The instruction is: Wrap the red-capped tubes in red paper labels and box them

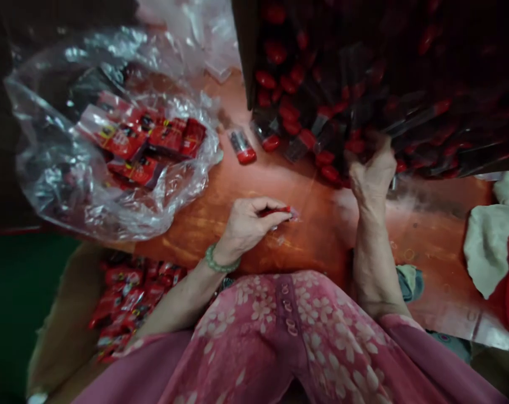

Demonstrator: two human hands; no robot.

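My left hand (250, 224), with a green bracelet at the wrist, pinches a small red packet (280, 211) above the orange table (322, 224). My right hand (374, 165) reaches to the front of a heap of clear tubes with red caps (305, 137). Its fingers are blurred against the dark heap, so what they hold, if anything, cannot be made out. One red-capped tube (243, 147) lies apart on the table, left of the heap.
An open clear plastic bag (183, 193) with several red packets stands at the left. More red packets (126, 292) fill a brown container (69, 314) below the table's left edge. Pale cloth (487, 241) lies at the right.
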